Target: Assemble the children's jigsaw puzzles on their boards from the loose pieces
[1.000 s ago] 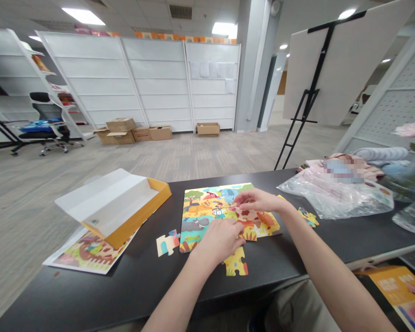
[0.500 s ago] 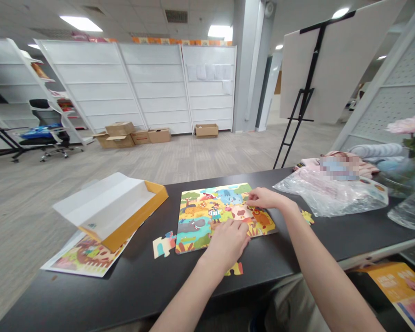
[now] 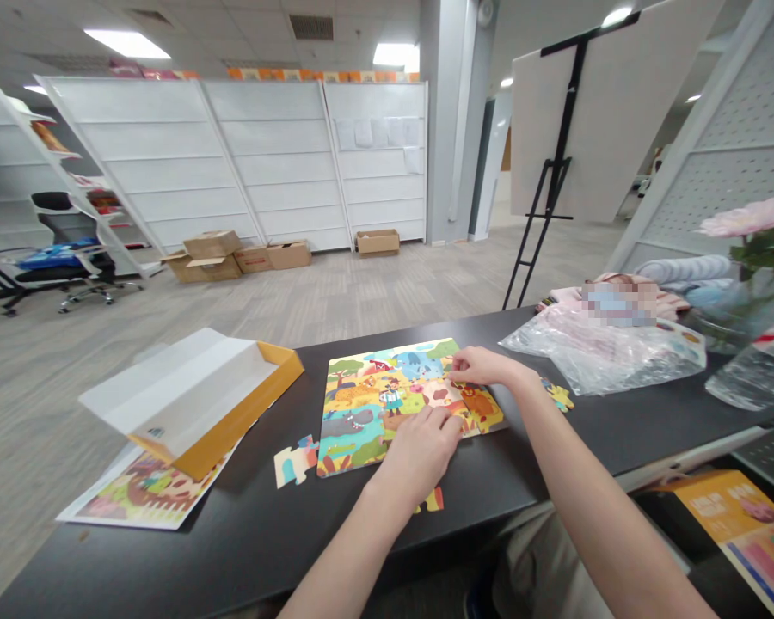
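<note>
"Multicoloured rectangular cardboard jigsaw: location and handling?"

"Black tabletop, right of a loose cream-and-blue puzzle piece. Bare left hand: half curled over the lower edge; hold cannot be told. Bare right hand: fingers nearly together at the right edge; hold cannot be told."

"Change?"

"Right hand has shifted rightward, uncovering more blue elephant print; handling now centres there."
</note>
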Tool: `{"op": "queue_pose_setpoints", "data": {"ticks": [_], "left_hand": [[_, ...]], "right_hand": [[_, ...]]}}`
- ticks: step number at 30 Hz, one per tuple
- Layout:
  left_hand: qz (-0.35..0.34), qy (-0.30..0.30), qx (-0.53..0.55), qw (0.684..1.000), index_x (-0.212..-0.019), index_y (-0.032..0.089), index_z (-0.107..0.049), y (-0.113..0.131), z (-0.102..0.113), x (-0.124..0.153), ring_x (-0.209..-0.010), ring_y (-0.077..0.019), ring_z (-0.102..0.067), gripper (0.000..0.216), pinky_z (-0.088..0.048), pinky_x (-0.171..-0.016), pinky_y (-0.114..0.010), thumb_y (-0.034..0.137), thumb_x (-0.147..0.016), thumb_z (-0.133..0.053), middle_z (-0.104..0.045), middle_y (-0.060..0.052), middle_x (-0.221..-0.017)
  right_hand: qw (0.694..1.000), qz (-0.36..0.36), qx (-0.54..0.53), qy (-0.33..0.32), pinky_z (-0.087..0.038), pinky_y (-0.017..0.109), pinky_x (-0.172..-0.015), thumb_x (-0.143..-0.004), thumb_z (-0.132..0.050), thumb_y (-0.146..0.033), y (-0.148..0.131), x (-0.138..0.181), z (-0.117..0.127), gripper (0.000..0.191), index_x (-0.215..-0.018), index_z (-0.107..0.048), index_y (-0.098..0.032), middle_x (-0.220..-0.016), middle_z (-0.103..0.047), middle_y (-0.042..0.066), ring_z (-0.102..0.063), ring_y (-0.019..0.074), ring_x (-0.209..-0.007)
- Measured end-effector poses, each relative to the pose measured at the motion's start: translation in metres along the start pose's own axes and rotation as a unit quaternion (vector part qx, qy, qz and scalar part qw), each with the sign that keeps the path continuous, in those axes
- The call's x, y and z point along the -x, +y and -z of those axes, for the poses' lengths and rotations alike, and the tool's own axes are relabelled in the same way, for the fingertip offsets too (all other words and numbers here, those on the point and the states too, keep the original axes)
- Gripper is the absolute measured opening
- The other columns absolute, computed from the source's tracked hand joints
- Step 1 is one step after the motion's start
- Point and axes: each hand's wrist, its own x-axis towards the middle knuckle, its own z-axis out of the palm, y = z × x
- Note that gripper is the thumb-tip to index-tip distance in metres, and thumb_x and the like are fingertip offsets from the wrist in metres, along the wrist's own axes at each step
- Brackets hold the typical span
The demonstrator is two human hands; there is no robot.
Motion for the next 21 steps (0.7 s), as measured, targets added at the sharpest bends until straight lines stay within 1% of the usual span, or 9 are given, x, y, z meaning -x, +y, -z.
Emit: {"op": "queue_pose_setpoints", "data": {"ticks": [4, 9, 13, 16, 19, 21], "left_hand": [[-0.017, -0.006, -0.008, 1.0, -0.109, 0.02, -0.061, 0.0, -0.006, -0.001, -0.1, -0.0219, -0.062, 0.015, -0.055, -0.089, -0.036, 0.023, -0.101, -0.048, -0.065, -0.007, -0.106], [-0.02, 0.009, -0.028, 0.999, -0.115, 0.02, -0.061, -0.001, -0.013, 0.0, -0.104, -0.0229, -0.06, 0.019, -0.054, -0.09, -0.037, 0.019, -0.101, -0.048, -0.064, -0.008, -0.112], [-0.025, 0.006, -0.04, 0.999, -0.117, 0.022, -0.06, 0.001, -0.01, 0.001, -0.104, -0.0241, -0.059, 0.02, -0.053, -0.086, -0.038, 0.019, -0.098, -0.052, -0.064, -0.007, -0.111], [-0.024, -0.001, -0.042, 0.999, -0.113, 0.023, -0.062, 0.004, -0.004, 0.001, -0.103, -0.0243, -0.059, 0.018, -0.053, -0.086, -0.039, 0.02, -0.097, -0.054, -0.064, -0.007, -0.109], [-0.016, -0.003, -0.044, 0.999, -0.111, 0.022, -0.063, 0.006, 0.0, 0.001, -0.105, -0.0252, -0.058, 0.017, -0.052, -0.088, -0.04, 0.02, -0.097, -0.054, -0.064, -0.007, -0.11], [-0.016, 0.002, -0.045, 0.999, -0.112, 0.022, -0.063, 0.006, 0.0, 0.001, -0.11, -0.0264, -0.057, 0.018, -0.052, -0.09, -0.041, 0.021, -0.097, -0.053, -0.065, -0.007, -0.114]], "right_hand": [[1.0, 0.001, 0.004, 0.002, -0.042, 0.026, -0.061, -0.083, -0.068, -0.038, 0.0, 0.0, 0.0, 0.022, -0.083, -0.071, -0.016, -0.083, -0.075, 0.007, -0.066, 0.0205, -0.075], [1.0, 0.002, 0.007, 0.004, -0.041, 0.025, -0.06, -0.084, -0.067, -0.038, 0.0, 0.0, 0.0, 0.022, -0.082, -0.07, -0.016, -0.083, -0.075, 0.007, -0.066, 0.0206, -0.075], [1.0, 0.009, 0.005, 0.008, -0.041, 0.025, -0.059, -0.084, -0.068, -0.037, 0.0, 0.0, 0.0, 0.022, -0.081, -0.071, -0.016, -0.08, -0.075, 0.006, -0.066, 0.0201, -0.072], [1.0, 0.018, 0.003, 0.016, -0.042, 0.025, -0.058, -0.084, -0.068, -0.038, -0.001, -0.001, 0.001, 0.023, -0.077, -0.07, -0.017, -0.076, -0.074, 0.006, -0.065, 0.0199, -0.07], [0.999, 0.023, -0.001, 0.043, -0.044, 0.025, -0.061, -0.085, -0.066, -0.035, -0.003, 0.003, 0.001, 0.02, -0.078, -0.07, -0.017, -0.079, -0.075, 0.006, -0.066, 0.0198, -0.071], [0.995, 0.03, -0.005, 0.091, -0.046, 0.026, -0.066, -0.089, -0.061, -0.032, -0.007, 0.014, -0.002, 0.018, -0.086, -0.07, -0.017, -0.085, -0.075, 0.007, -0.066, 0.0195, -0.075]]}}
